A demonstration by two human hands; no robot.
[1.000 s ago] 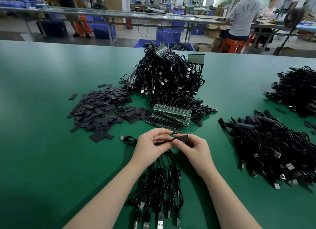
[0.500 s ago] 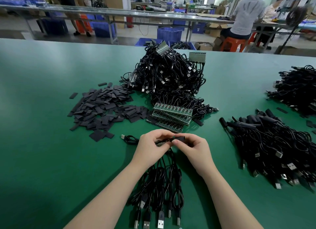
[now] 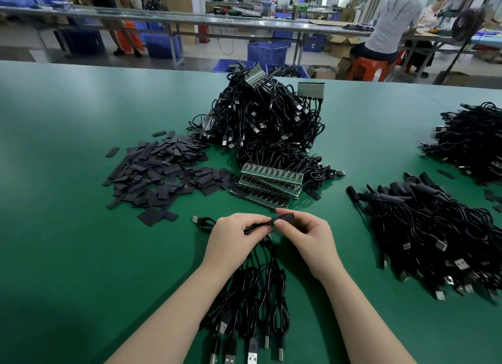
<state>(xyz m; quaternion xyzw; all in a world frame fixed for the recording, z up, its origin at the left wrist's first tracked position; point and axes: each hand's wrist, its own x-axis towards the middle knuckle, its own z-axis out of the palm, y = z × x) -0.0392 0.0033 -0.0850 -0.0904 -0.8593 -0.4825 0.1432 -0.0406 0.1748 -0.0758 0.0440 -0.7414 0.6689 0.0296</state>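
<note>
My left hand (image 3: pixel 233 237) grips the board end of a bunch of black USB cables (image 3: pixel 252 295) that trail toward me over the green table (image 3: pixel 68 227). My right hand (image 3: pixel 304 234) pinches a short black sleeve (image 3: pixel 285 217) at the tip of that bunch, right beside my left fingers. What lies under the sleeve is hidden. The cables' USB plugs (image 3: pixel 252 354) lie at the near edge between my forearms.
A heap of flat black sleeves (image 3: pixel 160 173) lies to the left. Green circuit-board strips (image 3: pixel 269 183) sit ahead, in front of a tall cable heap (image 3: pixel 263 121). Sleeved cables (image 3: pixel 434 233) pile up on the right, more cables (image 3: pixel 472 143) at far right. A loose cable (image 3: pixel 202 222) lies beside my left hand. People sit at benches behind.
Both hands stay together at the same spot; the right fingers have shifted slightly on the sleeve. The view has tilted a little.
</note>
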